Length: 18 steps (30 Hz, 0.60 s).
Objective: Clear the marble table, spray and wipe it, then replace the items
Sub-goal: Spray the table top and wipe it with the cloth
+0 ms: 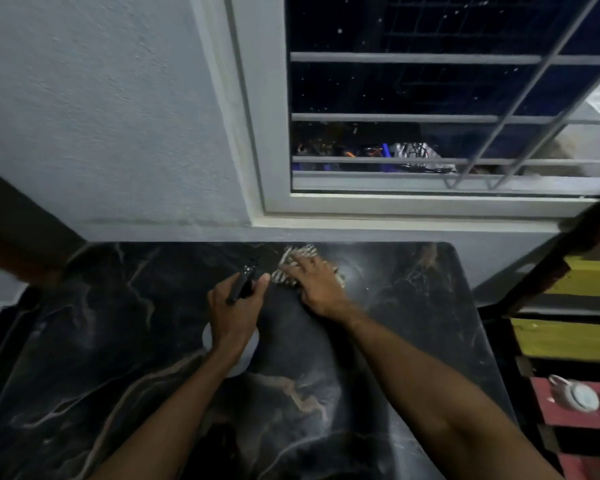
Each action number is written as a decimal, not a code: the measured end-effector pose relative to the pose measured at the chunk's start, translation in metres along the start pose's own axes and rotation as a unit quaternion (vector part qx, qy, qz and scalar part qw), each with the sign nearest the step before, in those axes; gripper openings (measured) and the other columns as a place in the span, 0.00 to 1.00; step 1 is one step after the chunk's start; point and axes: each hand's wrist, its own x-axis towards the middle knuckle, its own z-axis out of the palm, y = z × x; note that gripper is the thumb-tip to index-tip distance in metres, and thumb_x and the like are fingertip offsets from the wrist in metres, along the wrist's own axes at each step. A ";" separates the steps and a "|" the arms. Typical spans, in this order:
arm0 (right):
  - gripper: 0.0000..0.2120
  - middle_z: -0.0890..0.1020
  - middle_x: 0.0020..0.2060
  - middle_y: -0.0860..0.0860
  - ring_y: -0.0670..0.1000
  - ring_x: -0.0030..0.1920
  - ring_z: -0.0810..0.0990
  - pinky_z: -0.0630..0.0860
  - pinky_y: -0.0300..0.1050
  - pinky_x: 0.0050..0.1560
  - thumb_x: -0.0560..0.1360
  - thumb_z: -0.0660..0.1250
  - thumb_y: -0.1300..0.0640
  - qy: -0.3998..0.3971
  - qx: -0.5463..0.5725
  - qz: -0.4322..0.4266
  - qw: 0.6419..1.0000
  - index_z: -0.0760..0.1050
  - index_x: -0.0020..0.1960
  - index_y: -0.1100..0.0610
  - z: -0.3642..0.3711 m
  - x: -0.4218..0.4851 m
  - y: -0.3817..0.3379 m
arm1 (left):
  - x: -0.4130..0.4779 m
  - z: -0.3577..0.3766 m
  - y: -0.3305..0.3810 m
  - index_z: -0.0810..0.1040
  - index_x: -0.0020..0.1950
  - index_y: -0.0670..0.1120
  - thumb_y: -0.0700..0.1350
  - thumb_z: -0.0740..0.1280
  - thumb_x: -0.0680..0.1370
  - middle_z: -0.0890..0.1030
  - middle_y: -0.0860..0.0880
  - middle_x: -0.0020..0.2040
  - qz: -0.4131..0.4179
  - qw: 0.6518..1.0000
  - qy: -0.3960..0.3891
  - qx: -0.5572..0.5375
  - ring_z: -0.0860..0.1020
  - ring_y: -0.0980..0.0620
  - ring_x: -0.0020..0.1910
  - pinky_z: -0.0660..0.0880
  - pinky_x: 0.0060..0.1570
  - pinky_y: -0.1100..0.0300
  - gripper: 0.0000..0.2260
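— Where's the left hand (234, 308)?
— Centre of the frame, fingers curled tight in a grip, forearm rising from the bottom edge.
— And the right hand (314, 282)?
— Just right of it, palm down, fingers spread flat, forearm running toward the lower right.

Background: pale blue-grey textured wall (101, 116) at the back. Window (447, 98) upper right, white frame, dark glass speckled with pale spots; grey metal grille (413, 58) of horizontal bars and slanted uprights in front of the pane. Blurred reflections low in the glass, unidentifiable. Right edge: slatted shelf unit (575, 334) with yellow, pink and dark boards; white round dishes (577, 398) on a pink board. Dark brown surface (18, 237) at left, identity unclear.
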 end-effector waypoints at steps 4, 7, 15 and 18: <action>0.32 0.62 0.77 0.56 0.67 0.70 0.63 0.64 0.66 0.67 0.71 0.63 0.57 0.067 -0.009 0.266 0.962 0.66 0.75 0.46 -0.049 -0.038 0.119 | -0.015 0.024 0.016 0.72 0.29 0.38 0.44 0.76 0.75 0.75 0.43 0.26 -0.007 1.000 -0.004 -0.020 0.75 0.41 0.28 0.72 0.32 0.55 0.20; 0.32 0.61 0.77 0.55 0.67 0.70 0.62 0.62 0.67 0.68 0.73 0.64 0.59 0.085 -0.015 0.311 0.947 0.65 0.76 0.46 -0.073 -0.088 0.167 | -0.033 0.040 0.033 0.71 0.28 0.40 0.43 0.76 0.75 0.74 0.45 0.25 -0.013 0.999 -0.010 -0.036 0.72 0.45 0.26 0.70 0.31 0.58 0.20; 0.33 0.60 0.78 0.56 0.68 0.70 0.62 0.63 0.66 0.67 0.72 0.64 0.62 0.111 0.010 0.352 0.929 0.66 0.75 0.45 -0.065 -0.183 0.163 | -0.094 0.066 0.088 0.72 0.29 0.40 0.42 0.76 0.74 0.75 0.44 0.26 -0.007 0.999 -0.011 -0.050 0.73 0.48 0.26 0.72 0.31 0.55 0.19; 0.34 0.63 0.76 0.57 0.67 0.68 0.64 0.64 0.65 0.66 0.70 0.65 0.61 0.089 -0.010 0.255 0.963 0.68 0.74 0.46 -0.059 -0.219 0.165 | -0.117 0.069 0.100 0.73 0.29 0.38 0.42 0.76 0.74 0.76 0.44 0.26 -0.003 0.999 0.008 -0.034 0.76 0.47 0.28 0.74 0.33 0.51 0.18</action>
